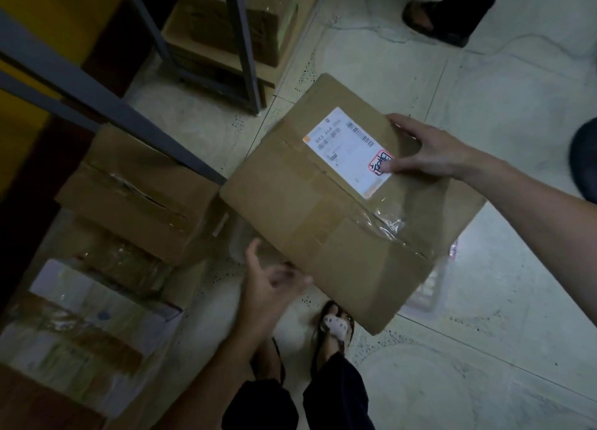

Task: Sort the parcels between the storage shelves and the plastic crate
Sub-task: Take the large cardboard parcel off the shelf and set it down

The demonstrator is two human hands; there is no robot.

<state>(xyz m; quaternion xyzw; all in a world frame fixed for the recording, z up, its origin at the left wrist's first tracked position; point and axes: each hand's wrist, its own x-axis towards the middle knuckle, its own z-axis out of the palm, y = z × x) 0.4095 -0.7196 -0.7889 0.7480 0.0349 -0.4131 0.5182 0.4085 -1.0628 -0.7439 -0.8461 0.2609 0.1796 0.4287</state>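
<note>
Got the right hand (429, 151) clamped on the far right edge of the cardboard box (323, 223), thumb flat on the shipping label (345, 148) and fingers curled over the edge, so pretty much carrying the weight from that one side. Keeps the label face up and readable, probably for checking where to send it. Down at the near left corner, left hand (268, 281) half curled and blurry, right against the box edge. Can't tell whether gripping, propping from below or only touching. Held roughly flat, up in the air over the tiled floor (484, 332), not resting on anything. Just under the near right corner, a peek of clear plastic (431, 287), maybe the crate, too hidden to call. Off to the left, grey shelf frame (129, 119) with taped brown boxes (139, 190) on the low level and a white carton (97, 303) nearer, plus more boxes (226, 25) stacked on the far rack. Guessing mid-decision here: shelves left, plastic thing underneath, box hanging between. Worth getting that second hand properly under before swinging, since a one-sided pinch on a wide flat box likes to tip. Own sandalled feet (336, 326) right below, someone else's sandal (423, 16) at the far right, so mind the toes.
</note>
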